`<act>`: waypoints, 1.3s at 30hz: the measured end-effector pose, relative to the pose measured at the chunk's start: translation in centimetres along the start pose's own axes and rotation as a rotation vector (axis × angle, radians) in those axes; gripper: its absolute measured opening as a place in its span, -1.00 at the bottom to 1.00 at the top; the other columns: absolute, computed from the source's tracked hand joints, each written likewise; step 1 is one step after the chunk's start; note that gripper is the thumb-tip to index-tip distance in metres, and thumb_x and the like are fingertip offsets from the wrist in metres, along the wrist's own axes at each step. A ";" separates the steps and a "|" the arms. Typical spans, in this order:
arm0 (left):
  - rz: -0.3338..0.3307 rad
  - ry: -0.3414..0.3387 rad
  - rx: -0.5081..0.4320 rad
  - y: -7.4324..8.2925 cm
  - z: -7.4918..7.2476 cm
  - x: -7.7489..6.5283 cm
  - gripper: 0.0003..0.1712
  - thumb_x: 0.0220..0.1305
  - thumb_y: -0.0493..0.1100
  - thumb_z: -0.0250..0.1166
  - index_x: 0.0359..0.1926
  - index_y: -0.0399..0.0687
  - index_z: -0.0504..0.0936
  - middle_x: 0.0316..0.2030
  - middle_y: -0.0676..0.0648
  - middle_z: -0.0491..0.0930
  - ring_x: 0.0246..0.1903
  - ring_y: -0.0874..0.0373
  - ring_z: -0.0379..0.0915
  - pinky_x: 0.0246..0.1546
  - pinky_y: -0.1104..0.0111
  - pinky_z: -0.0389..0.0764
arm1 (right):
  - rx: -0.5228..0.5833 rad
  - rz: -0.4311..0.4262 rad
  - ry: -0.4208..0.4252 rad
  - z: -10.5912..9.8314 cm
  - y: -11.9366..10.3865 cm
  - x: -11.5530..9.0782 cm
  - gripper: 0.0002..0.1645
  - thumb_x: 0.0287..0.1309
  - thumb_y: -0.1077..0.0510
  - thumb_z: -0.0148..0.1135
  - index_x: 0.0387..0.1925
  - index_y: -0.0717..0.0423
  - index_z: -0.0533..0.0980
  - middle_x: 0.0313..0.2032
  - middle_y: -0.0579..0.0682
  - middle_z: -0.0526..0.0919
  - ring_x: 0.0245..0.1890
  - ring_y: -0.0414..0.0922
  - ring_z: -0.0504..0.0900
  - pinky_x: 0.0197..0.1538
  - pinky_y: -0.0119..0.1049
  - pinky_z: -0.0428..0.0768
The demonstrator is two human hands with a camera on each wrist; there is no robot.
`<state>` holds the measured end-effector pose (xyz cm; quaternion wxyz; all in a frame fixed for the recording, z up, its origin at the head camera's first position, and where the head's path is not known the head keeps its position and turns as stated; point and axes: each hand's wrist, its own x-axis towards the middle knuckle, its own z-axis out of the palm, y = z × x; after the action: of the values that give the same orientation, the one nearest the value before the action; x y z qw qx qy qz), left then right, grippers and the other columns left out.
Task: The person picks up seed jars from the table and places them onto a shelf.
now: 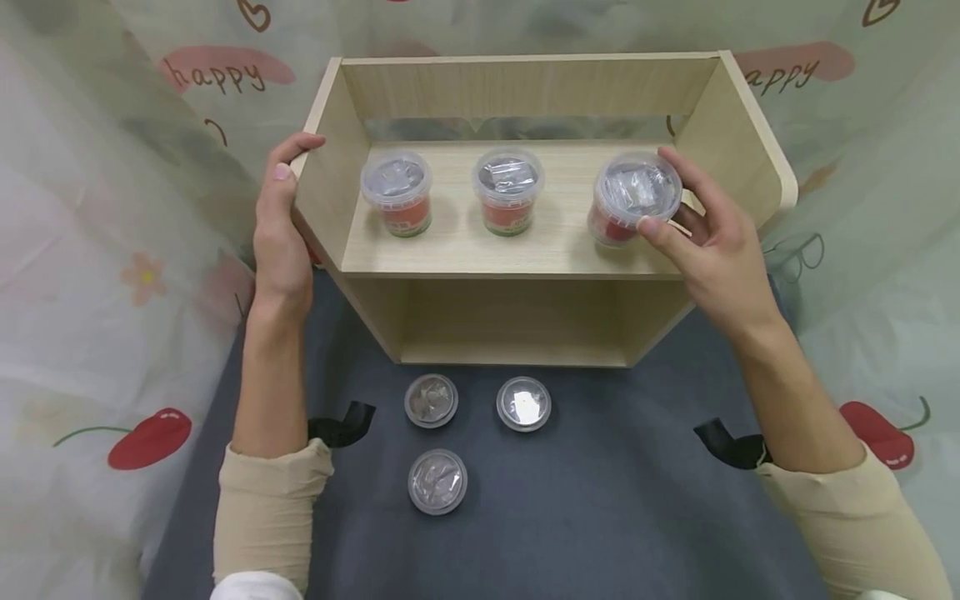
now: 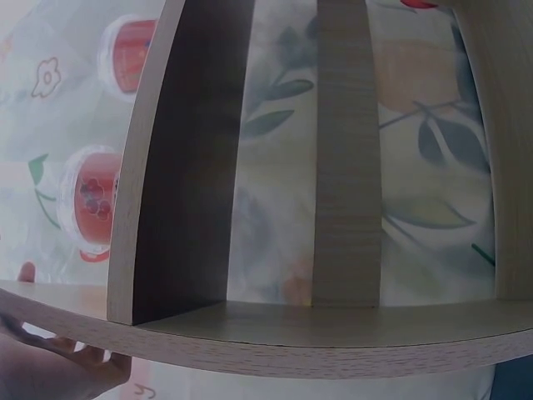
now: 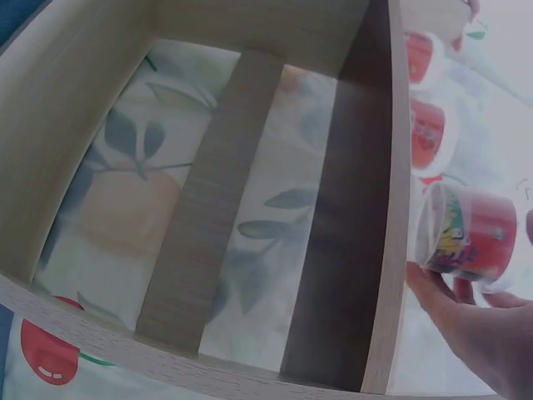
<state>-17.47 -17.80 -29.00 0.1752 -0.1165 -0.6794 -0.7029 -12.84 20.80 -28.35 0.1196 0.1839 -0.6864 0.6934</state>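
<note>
My right hand [image 1: 716, 242] grips a clear round tub [image 1: 639, 185] by its lid edge, thumb in front and fingers behind, at the right of the wooden shelf's upper board [image 1: 555, 250]. In the right wrist view that tub [image 3: 479, 233] shows a red body and a colourful label. Two similar tubs stand on the same board, one in the middle [image 1: 507, 192] and one at the left [image 1: 397, 193]. My left hand [image 1: 281, 225] holds the shelf's left side panel [image 1: 330, 183], its fingers over the edge.
The shelf's lower compartment [image 1: 517, 323] lies beneath the board. In front of it, on the dark blue cloth [image 1: 585, 517], sit three more round lidded tubs [image 1: 431, 401], [image 1: 523, 404], [image 1: 438, 482]. Patterned curtains [image 1: 97, 208] hang on both sides and behind.
</note>
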 end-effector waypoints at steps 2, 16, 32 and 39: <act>0.001 -0.002 0.001 0.0 0.0 0.0 -0.50 0.50 0.00 -0.28 0.22 0.12 0.50 0.16 -0.08 0.36 -0.03 0.02 0.31 -0.12 0.19 0.29 | -0.004 0.020 0.011 -0.1 0.0 0.2 -0.25 0.18 0.46 0.27 0.40 0.22 0.32 0.27 0.19 0.35 0.10 -0.08 0.55 0.11 -0.49 0.49; 0.011 -0.004 0.001 -0.2 0.0 0.0 -0.49 0.50 0.00 -0.28 0.22 0.10 0.49 0.21 -0.06 0.33 0.05 0.01 0.27 -0.02 0.17 0.24 | -0.002 0.100 0.069 -0.1 1.5 1.5 -0.27 0.20 0.46 0.24 0.39 0.30 0.29 0.22 0.17 0.38 0.10 -0.07 0.52 0.14 -0.48 0.47; 0.010 -0.014 -0.015 0.0 0.1 0.1 -0.50 0.50 0.00 -0.26 0.22 0.08 0.50 0.17 -0.09 0.36 -0.04 0.02 0.30 -0.08 0.19 0.27 | -0.149 0.171 0.064 -0.4 1.7 1.6 -0.22 0.27 0.35 0.24 0.47 0.24 0.19 0.41 0.25 0.25 0.34 -0.03 0.37 0.29 -0.45 0.34; -0.021 -0.027 -0.025 0.2 -0.4 0.0 -0.50 0.52 0.02 -0.23 0.27 0.11 0.49 0.04 -0.14 0.42 -0.19 0.03 0.34 -0.24 0.25 0.32 | -0.151 0.174 0.042 -0.5 1.8 1.4 -0.19 0.29 0.31 0.25 0.49 0.20 0.14 0.47 0.24 0.14 0.41 0.04 0.28 0.31 -0.44 0.30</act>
<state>-17.36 -18.19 -28.88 0.1570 -0.1209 -0.6740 -0.7117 -14.94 21.12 -29.40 0.0868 0.0994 -0.7474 0.6511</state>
